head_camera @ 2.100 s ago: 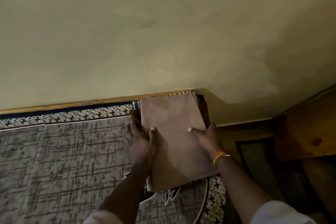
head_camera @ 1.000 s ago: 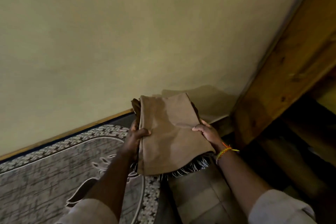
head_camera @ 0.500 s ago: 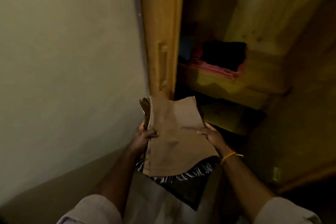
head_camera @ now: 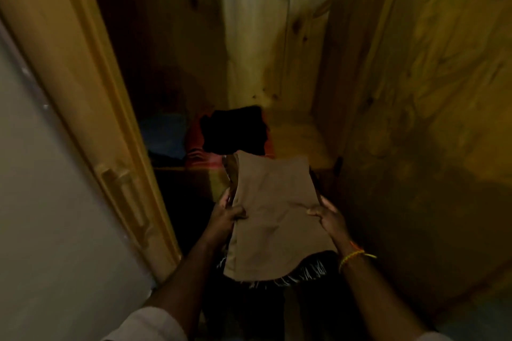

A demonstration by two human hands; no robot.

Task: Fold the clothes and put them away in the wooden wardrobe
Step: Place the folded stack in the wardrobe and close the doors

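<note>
A folded brown cloth point(head_camera: 274, 213) with a fringed near edge is held flat in front of the open wooden wardrobe point(head_camera: 263, 36). My left hand point(head_camera: 224, 216) grips its left edge, thumb on top. My right hand point(head_camera: 328, 216), with a yellow thread band at the wrist, grips its right edge. The cloth's far end reaches the front of a wardrobe shelf point(head_camera: 299, 144). On that shelf lie a black folded garment point(head_camera: 234, 130) on top of a red one point(head_camera: 198, 155), and a blue garment point(head_camera: 163, 135) to their left.
The wardrobe's left door point(head_camera: 83, 97), with a wooden handle point(head_camera: 124, 194), stands open next to a grey wall point(head_camera: 41, 216). The right door point(head_camera: 429, 91) stands open on the right. Bare shelf wood shows to the right of the black garment.
I lifted the folded brown cloth off the patterned floor rug, turned right to the wardrobe and brought it up to the shelf. Both hands have kept their grip.
</note>
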